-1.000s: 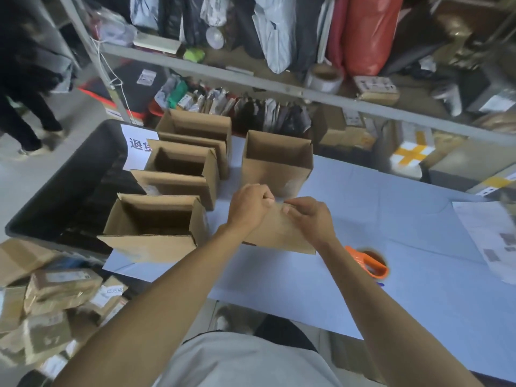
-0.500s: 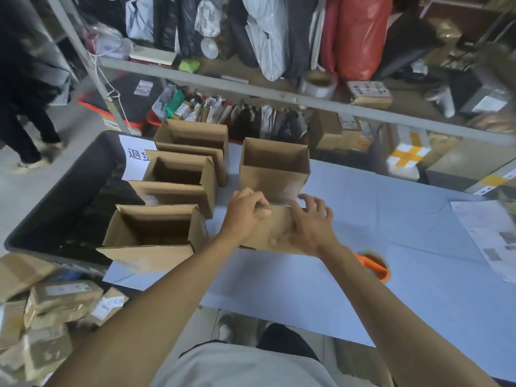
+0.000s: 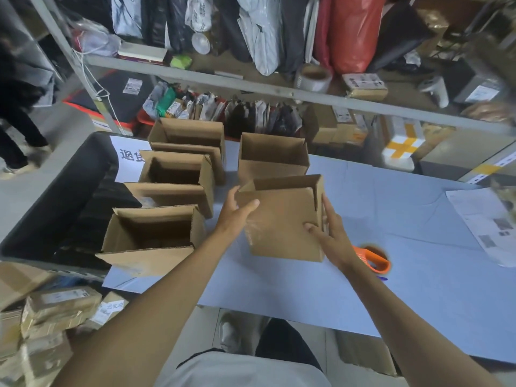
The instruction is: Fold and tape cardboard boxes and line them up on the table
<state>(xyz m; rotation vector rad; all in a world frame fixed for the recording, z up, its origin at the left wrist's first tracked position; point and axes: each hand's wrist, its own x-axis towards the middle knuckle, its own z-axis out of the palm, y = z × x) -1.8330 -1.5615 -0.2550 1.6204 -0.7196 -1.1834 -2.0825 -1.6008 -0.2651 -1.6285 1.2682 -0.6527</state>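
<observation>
Fifth box sits between both hands, tipped toward the person, open mouth facing up and away, taped bottom edge near the table. Left hand holds its left wall, thumb across the front face, fingers behind. Right hand clamps the right wall, fingers fairly straight along the corner, thumb on the front face. Both grips are on the box, nothing else in hand.

Key relation: the open slot is straight ahead of it. The lone upright box stands just behind the held one, nearly touching its far rim, so I'd judge the move is to stand this box upright right in front of it, starting a second column. Long axis runs left-right, matching that neighbour. Hands are about equally near.

Left of the held box, three open boxes line up front to back. Orange tape dispenser lies just right of the right wrist.
</observation>
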